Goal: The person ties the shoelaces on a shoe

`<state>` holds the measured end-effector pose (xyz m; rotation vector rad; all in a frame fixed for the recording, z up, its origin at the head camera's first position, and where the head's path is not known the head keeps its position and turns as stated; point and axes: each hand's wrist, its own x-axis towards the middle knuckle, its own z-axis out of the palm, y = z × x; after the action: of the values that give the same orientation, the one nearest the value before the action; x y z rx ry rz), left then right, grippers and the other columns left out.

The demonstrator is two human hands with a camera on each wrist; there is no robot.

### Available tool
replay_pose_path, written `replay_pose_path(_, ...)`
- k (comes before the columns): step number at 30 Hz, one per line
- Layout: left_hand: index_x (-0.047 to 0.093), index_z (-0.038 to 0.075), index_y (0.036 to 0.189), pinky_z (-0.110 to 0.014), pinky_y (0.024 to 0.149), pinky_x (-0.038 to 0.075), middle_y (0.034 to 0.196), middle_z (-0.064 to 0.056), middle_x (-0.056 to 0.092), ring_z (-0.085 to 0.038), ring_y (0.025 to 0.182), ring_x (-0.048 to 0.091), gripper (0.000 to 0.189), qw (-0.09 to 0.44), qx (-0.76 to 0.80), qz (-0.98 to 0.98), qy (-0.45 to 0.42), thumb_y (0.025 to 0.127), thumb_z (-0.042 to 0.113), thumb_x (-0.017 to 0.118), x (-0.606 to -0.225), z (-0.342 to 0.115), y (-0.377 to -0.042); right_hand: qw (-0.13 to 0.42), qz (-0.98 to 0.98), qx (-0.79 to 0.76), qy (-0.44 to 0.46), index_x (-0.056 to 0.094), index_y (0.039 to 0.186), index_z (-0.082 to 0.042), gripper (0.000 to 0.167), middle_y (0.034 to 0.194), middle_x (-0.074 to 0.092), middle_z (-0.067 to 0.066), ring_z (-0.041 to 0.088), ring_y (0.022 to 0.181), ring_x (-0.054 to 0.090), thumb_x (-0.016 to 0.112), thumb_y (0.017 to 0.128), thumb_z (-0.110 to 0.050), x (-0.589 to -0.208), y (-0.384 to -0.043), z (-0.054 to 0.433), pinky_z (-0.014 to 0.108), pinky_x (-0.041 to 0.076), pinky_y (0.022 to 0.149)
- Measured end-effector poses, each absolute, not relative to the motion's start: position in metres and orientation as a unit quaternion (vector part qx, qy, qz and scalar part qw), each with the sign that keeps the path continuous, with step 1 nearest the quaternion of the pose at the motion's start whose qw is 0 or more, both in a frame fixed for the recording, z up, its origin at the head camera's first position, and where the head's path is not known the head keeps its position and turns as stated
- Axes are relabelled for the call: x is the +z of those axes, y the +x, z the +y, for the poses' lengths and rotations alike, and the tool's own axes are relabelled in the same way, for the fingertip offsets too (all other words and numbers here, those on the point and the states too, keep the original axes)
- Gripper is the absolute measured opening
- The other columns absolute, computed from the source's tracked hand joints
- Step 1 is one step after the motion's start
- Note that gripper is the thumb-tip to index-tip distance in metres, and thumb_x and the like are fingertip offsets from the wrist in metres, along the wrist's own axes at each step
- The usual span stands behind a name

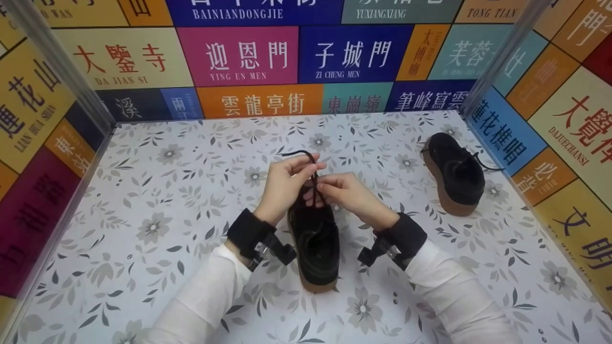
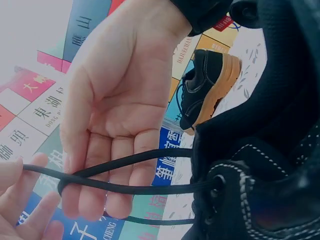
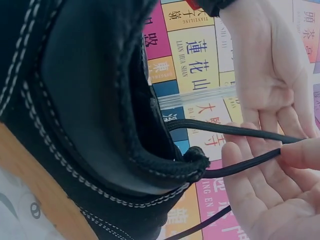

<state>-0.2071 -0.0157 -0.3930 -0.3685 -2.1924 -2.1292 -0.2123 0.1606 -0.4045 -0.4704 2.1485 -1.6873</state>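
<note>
A black shoe with a tan sole stands upright on the floral surface, its heel toward me. Its black shoelaces are drawn up from the eyelets and cross each other. With thumb and fingers my left hand holds one lace above the toe end; a loose lace end hangs off to its left. In the left wrist view that lace passes across the fingers of this hand. My right hand pinches the other lace between thumb and index finger, as the right wrist view shows.
A second black shoe stands at the right, its lace trailing toward the right wall. Colourful lettered panels wall in the back and both sides. Each wrist bears a black band with a small camera.
</note>
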Motion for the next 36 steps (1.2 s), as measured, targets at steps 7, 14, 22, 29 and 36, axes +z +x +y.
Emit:
replay_pose_path(7,0.071,0.002,0.121,-0.02,0.084,0.056,0.104,-0.013,0.078,-0.021,0.106,0.072,0.027,-0.011,-0.694,-0.71,-0.114,0.097,0.012,0.066,-0.391,-0.008,-0.218,0.2,0.74,-0.619,-0.168,0.066,0.117,0.009,0.03,0.092,0.074,0.001,0.011,0.084,0.068,0.048,0.101,-0.01,-0.404,-0.213,0.161,0.024,0.056,0.079)
replay_pose_path(14,0.07,-0.001,0.121,-0.019,0.083,0.055,0.105,-0.011,0.078,-0.012,0.097,0.072,0.029,-0.064,-0.705,-0.7,-0.096,0.096,0.013,0.068,-0.398,-0.005,-0.23,0.194,0.753,-0.604,-0.175,0.069,0.109,0.004,0.025,0.083,0.071,-0.004,0.008,0.075,0.06,0.056,0.101,-0.016,-0.405,-0.215,0.162,0.022,0.051,0.072)
replay_pose_path(22,0.075,0.003,0.11,-0.019,0.082,0.054,0.099,-0.003,0.078,-0.006,0.081,0.068,0.024,-0.1,-0.705,-0.696,-0.093,0.095,0.021,0.07,-0.405,-0.005,-0.234,0.18,0.758,-0.599,-0.185,0.071,0.106,0.003,0.026,0.086,0.073,-0.005,0.01,0.077,0.062,0.057,0.102,-0.019,-0.408,-0.214,0.163,0.024,0.05,0.072)
replay_pose_path(29,0.075,0.001,0.103,-0.02,0.071,0.052,0.066,0.009,0.064,-0.006,0.063,0.061,0.03,-0.102,-0.682,-0.716,-0.107,0.1,0.028,0.061,-0.412,-0.014,-0.236,0.2,0.718,-0.642,-0.182,0.064,0.118,0.011,0.031,0.093,0.076,-0.003,0.012,0.087,0.072,0.054,0.104,-0.014,-0.41,-0.212,0.162,0.025,0.058,0.08)
replay_pose_path(36,0.076,0.002,0.1,-0.03,0.098,0.049,0.093,0.0,0.076,-0.01,0.095,0.067,0.03,-0.075,-0.649,-0.743,-0.145,0.103,0.025,0.057,-0.413,-0.033,-0.24,0.205,0.7,-0.66,-0.18,0.061,0.122,0.012,0.031,0.096,0.077,-0.003,0.012,0.09,0.073,0.052,0.104,-0.013,-0.411,-0.21,0.164,0.025,0.058,0.081)
